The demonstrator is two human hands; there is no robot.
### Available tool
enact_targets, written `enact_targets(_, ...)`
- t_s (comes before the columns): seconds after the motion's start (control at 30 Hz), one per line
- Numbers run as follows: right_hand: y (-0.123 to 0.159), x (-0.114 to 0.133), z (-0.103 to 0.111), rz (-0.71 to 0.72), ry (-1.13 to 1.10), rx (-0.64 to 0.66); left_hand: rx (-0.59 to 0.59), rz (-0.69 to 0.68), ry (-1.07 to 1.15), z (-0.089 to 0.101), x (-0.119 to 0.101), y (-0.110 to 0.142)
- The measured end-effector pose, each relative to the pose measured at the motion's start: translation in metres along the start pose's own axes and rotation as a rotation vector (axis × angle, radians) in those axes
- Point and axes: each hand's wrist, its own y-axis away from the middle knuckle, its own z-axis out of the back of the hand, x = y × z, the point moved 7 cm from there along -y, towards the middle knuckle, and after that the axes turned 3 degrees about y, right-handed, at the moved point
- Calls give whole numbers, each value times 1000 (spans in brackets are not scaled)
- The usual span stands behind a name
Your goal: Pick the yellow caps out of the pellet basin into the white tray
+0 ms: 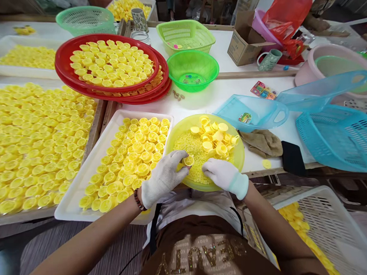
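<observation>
My left hand (169, 172), in a white glove, pinches a small round yellow plastic cup (188, 160) between thumb and fingers, over the left part of a yellow bowl (239, 161). In that bowl lie many tiny yellow pellets (186, 142) and a heap of yellow plastic caps (218, 138). My right hand (222, 173), also gloved, reaches into the pellets with its fingers pressed together; whatever sits in its fingertips is hidden. Left of the bowl, a white tray (74, 197) carries many filled yellow cups (128, 167).
Stacked red trays (61, 73) stand behind the white tray, beside a green bowl (193, 71). Blue scoops (230, 107), a brown cloth (263, 142) and a blue basket (336, 136) lie right. A white crate (330, 212) stands low right. Yellow cups (36, 150) cover the left table.
</observation>
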Motion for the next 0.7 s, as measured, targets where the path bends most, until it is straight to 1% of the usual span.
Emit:
enact_targets(0.07,-1,5,9,55,-60,-90,1,-2,6,0,-1,-1)
enact_targets(0.2,-1,17,41,129,-239,-398,55,34,-16,-5,-4,-5)
enact_targets(0.27,0,24,52,167,-311,-499,71,53,-21,-7,-7,-8)
enact_targets(0.37,0,27,60,177,-356,-565,58,54,4,-7,-10,-9)
enact_targets(0.47,3,17,58,101,-386,-571,5,43,52,0,-9,-6)
enact_targets(0.53,6,7,50,41,-381,-532,-54,43,72,14,-4,0)
enact_targets(0.57,7,2,44,19,-362,-506,-87,43,70,25,-2,4)
enact_targets(0.63,9,-3,30,4,-298,-451,-167,64,36,56,6,16)
enact_targets(0.7,9,-5,15,20,-236,-398,-259,125,-28,96,17,34)
